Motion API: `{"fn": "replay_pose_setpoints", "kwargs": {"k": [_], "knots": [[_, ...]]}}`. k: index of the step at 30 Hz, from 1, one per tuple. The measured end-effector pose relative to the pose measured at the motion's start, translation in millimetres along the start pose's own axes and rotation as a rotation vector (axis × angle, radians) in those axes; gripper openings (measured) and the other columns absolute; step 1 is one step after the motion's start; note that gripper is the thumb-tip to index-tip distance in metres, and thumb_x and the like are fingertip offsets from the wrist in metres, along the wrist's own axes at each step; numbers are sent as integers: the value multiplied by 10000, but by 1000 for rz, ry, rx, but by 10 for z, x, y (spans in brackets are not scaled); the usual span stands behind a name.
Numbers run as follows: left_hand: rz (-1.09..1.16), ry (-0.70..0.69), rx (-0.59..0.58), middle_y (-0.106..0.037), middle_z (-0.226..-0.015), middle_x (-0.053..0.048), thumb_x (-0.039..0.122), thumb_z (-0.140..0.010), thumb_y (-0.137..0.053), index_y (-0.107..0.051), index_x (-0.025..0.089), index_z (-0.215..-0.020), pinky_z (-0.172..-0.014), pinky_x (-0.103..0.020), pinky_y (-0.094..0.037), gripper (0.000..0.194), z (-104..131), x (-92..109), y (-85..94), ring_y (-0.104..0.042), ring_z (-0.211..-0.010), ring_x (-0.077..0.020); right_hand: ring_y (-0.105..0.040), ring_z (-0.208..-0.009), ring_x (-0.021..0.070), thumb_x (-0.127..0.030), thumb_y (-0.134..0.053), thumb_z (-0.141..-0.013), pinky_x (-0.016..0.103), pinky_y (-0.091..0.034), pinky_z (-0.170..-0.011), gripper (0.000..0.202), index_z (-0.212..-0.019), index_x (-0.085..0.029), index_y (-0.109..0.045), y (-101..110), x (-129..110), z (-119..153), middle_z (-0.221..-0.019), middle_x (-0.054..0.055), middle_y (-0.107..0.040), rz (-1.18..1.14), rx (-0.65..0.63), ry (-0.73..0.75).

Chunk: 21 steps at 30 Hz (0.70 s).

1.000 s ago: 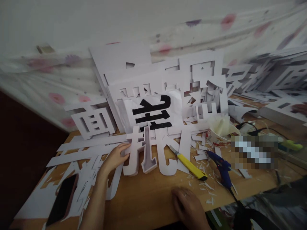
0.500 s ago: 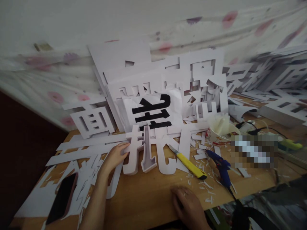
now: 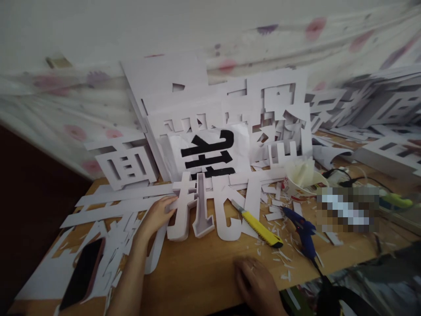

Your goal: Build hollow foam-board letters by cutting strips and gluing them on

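My left hand (image 3: 159,216) reaches in from the lower left, its fingertips against the left edge of a white three-dimensional letter piece (image 3: 181,213). Beside that piece stand a narrow hollow white piece (image 3: 201,210) and a flat white curved piece (image 3: 226,215). Lower down, my right hand (image 3: 256,281) rests at the table's front edge with fingers curled; what it holds, if anything, is hidden. A yellow cutter (image 3: 261,227) lies with its blade tip by the curved piece. Behind them leans a paper sheet (image 3: 241,149) printed with black strokes.
A blue glue gun (image 3: 304,230) lies right of the cutter among white scraps. A paper bowl (image 3: 301,184) is behind it. At left are a phone (image 3: 82,274) and white strips (image 3: 112,210). Cut-out boards (image 3: 194,105) lean against the wall.
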<state>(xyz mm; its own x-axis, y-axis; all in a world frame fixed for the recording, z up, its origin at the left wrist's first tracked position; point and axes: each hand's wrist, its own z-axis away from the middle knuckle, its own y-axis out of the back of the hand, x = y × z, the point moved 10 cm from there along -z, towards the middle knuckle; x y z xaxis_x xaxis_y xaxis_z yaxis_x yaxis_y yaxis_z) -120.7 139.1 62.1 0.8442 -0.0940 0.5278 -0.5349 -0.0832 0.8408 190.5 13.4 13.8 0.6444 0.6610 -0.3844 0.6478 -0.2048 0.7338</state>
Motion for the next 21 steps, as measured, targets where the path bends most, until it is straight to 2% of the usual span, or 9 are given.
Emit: {"fn": "replay_pose_setpoints", "kwargs": {"k": [9,21], "knots": [[3,16,20,-709,-1257,-68,272,-797,-566,-715,207,-1177,-1076,-455,-472,413,34,5,12,-655,-1180,-266,-693,-740,192,-71,-444,-903,303,-540,-713,226,-993,-207,-602,20,2,-5,-837,44,-726,-3,17,-1],[-4,36,56,-652,-1339,-33,277,-827,-562,-707,238,-1200,-1102,-435,-455,402,106,-33,-23,-615,-1246,-251,-665,-677,187,-66,-435,-900,298,-521,-661,223,-978,-212,-585,7,3,-13,-776,27,-701,-7,-8,-11]]}}
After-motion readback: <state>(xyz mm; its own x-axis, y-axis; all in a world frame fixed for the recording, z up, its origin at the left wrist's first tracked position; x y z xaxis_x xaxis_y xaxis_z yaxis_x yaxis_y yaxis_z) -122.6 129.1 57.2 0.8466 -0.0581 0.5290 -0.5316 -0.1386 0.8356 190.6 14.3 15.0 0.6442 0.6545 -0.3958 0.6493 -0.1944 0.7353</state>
